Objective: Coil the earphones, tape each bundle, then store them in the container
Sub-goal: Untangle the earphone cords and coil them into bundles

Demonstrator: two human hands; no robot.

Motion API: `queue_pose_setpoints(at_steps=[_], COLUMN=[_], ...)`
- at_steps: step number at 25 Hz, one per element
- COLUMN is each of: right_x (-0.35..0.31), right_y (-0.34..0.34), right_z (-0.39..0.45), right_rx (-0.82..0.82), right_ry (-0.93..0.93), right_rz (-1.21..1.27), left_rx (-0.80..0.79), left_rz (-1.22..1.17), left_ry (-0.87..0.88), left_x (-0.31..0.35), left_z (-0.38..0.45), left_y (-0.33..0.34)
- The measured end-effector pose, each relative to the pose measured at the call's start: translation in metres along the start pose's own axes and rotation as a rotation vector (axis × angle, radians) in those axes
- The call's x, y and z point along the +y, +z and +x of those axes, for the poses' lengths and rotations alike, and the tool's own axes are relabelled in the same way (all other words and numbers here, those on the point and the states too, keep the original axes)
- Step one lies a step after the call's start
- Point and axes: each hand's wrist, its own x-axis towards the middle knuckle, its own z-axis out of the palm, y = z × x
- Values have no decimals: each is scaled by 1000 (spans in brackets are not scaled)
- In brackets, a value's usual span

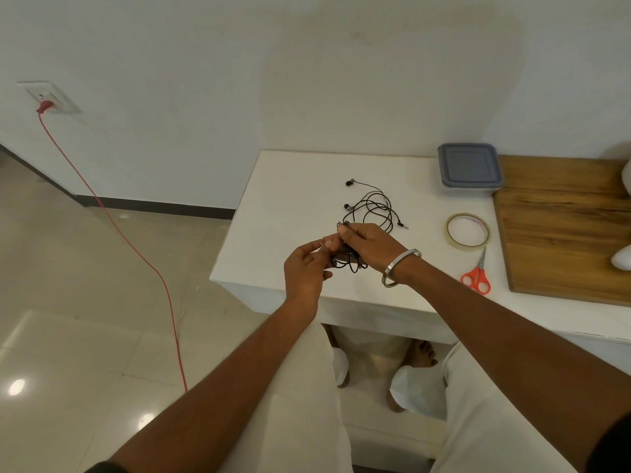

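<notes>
Above the front of the white table (273, 213), my right hand (370, 249) grips a coiled bundle of black earphones (353, 264), whose loops hang below my fingers. My left hand (305, 268) meets it from the left, thumb and fingers pinching at the bundle's top; what it pinches is too small to make out. A second pair of black earphones (374, 208) lies loose and uncoiled on the table just behind my hands. The clear container with a grey lid (469, 169) stands shut at the back right. A roll of clear tape (467, 230) lies to the right.
Orange-handled scissors (476, 278) lie in front of the tape. A wooden board (563, 227) covers the surface to the right. A red cable (136, 254) runs from a wall socket down across the tiled floor on the left. My knees and feet show under the table.
</notes>
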Motion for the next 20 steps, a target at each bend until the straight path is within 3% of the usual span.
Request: queue_pose_setpoints(at_steps=[8,11,14,20], right_x=[5,6,7,11], right_y=[1,1,5,3], right_z=[-1,2,6,7], right_rx=[3,33,-64,-134], right_ry=[-37,-153,-242,-250], right_rz=[-25,-333,-675,-809], left_rx=[-45,-61,-84,-272], left_rz=[47,81,112,30], left_ry=[45,71,75,-26], left_x=[-1,0,0,3], left_z=[-3,-2,-2,9], left_y=[-2,-2,-1,-3])
